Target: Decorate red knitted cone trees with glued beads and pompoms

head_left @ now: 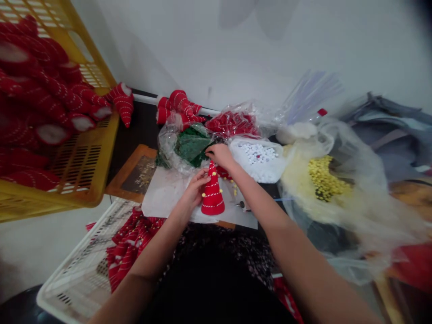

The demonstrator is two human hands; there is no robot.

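A red felt cone [212, 195] with white spiral stitching and small yellow beads stands on a white paper sheet [168, 200]. My left hand [196, 189] is shut around its left side. My right hand [221, 155] is just above the cone's tip, fingers curled beside a clear bag of green material [192, 144]. Anything small in those fingers is hidden. A bag of white beads [258, 157] lies to the right of that hand, and a small metal-tipped tool [240, 204] lies near my right forearm.
A yellow crate [84, 166] of red cones stands at the left, and a white crate [81, 270] holds more red pieces at lower left. A bag of yellow beads [324, 177] lies to the right. A wooden-framed board [137, 175] lies behind the paper.
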